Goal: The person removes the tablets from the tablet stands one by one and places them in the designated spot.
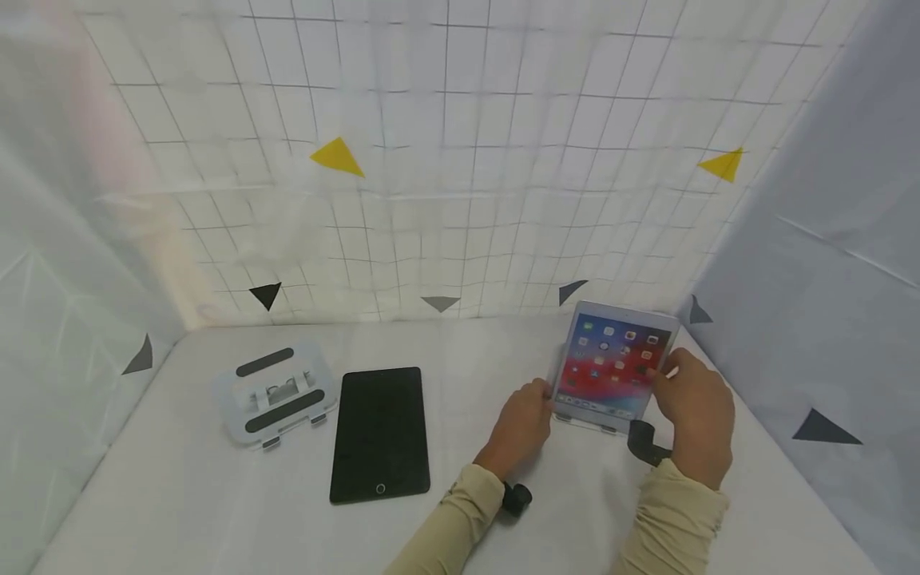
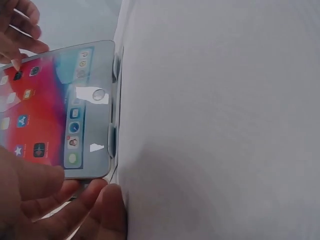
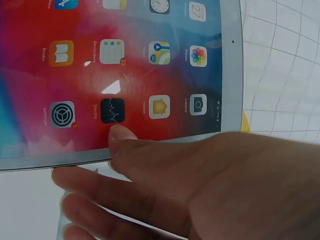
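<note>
A white-framed tablet with colourful app icons leans back, tilted, at the right of the table. Its lower edge sits against the small lip clips of a stand, which is mostly hidden behind it. My left hand holds the tablet's lower left edge, thumb at the front and fingers curled beneath. At the opposite edge, my right hand pinches the tablet. In the right wrist view the right thumb lies on the screen near the Stocks icon, and the other fingers reach behind the edge.
A black tablet lies flat, screen dark, mid-table. Left of it a grey-white folding stand with dark pads lies on the table. A gridded sheet hangs behind; a grey sheet borders the right side.
</note>
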The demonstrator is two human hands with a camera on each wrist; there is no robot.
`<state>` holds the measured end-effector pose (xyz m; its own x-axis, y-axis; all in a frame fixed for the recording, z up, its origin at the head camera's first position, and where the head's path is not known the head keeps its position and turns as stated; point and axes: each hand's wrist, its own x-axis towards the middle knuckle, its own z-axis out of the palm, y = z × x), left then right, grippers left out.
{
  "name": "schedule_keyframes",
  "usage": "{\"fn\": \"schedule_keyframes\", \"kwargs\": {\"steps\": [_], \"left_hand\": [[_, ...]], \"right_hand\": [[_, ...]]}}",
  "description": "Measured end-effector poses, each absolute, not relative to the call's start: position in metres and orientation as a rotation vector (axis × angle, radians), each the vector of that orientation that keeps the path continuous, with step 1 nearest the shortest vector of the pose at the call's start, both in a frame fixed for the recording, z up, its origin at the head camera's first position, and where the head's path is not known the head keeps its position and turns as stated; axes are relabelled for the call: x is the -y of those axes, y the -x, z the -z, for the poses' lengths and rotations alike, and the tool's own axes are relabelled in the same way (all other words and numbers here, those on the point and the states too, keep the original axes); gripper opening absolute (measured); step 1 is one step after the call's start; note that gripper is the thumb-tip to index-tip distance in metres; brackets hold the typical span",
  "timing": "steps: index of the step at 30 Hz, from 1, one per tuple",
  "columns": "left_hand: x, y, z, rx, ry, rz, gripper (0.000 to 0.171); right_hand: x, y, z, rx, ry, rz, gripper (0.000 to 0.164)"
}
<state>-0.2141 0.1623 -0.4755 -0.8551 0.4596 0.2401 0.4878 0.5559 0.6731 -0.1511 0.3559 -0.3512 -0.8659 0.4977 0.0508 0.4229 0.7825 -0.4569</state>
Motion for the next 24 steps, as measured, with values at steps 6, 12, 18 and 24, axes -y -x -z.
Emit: {"fn": "schedule_keyframes", "kwargs": {"steps": [6,12,18,24], "left_hand": [[-0.162,0.216,0.478,2.737,0.794,1.254,0.012],[-0.160,0.216,0.479,2.739,0.750,1.368,0.014],[-0.159,0.214,0.477,2.694,0.757,1.374,0.016],[-0.155,0.215,0.476,2.626,0.781,1.319,0.010]], "right_hand": [[-0.354,0.149,0.349,2.788,0.678,-0.647,0.025],[-0.353,0.145,0.345,2.830,0.626,-0.642,0.025],[-0.350,0.145,0.342,2.833,0.616,-0.648,0.032],[-0.348,0.144,0.338,2.812,0.457,-0.615,0.027]]}}
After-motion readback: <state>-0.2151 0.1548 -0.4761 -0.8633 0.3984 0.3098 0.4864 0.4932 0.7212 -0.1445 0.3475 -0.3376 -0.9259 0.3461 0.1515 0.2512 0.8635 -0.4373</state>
